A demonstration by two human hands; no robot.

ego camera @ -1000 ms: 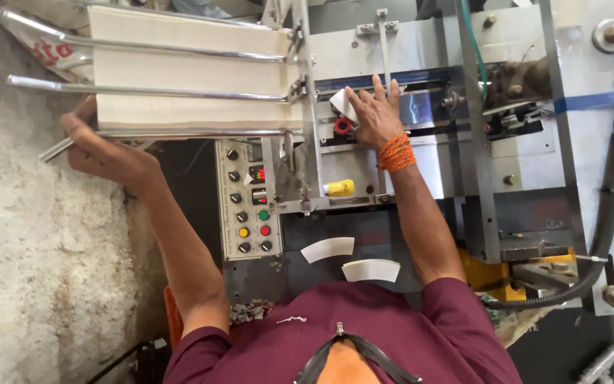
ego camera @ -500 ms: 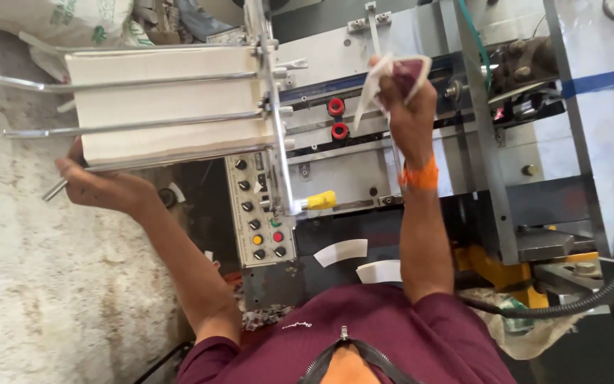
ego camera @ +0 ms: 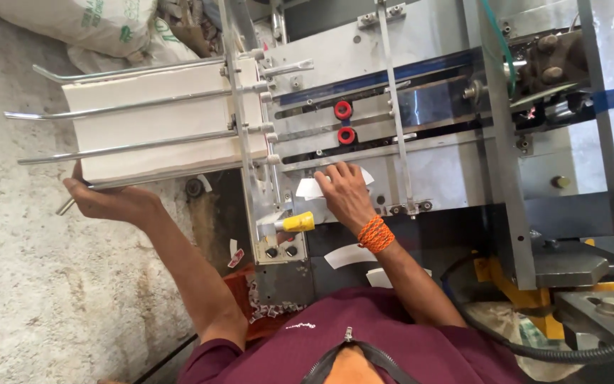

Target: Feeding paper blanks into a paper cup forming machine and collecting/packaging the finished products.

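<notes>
Left hand (ego camera: pixel 111 203) cups the underside of the white paper stack (ego camera: pixel 158 124), steadying it, while right hand (ego camera: pixel 346 195), fingers clamped on a white card (ego camera: pixel 310 188), rests right of the stack, below the red knobs (ego camera: pixel 343 122).

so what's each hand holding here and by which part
The right hand pinches a small white paper piece by its near edge against the machine panel. The left hand cups the underside of the white stack on the feed rails.

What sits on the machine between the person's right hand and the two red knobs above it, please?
In the head view, between the right hand and the red knobs lie horizontal metal bars of the machine's steel face; no loose item shows there.
</notes>
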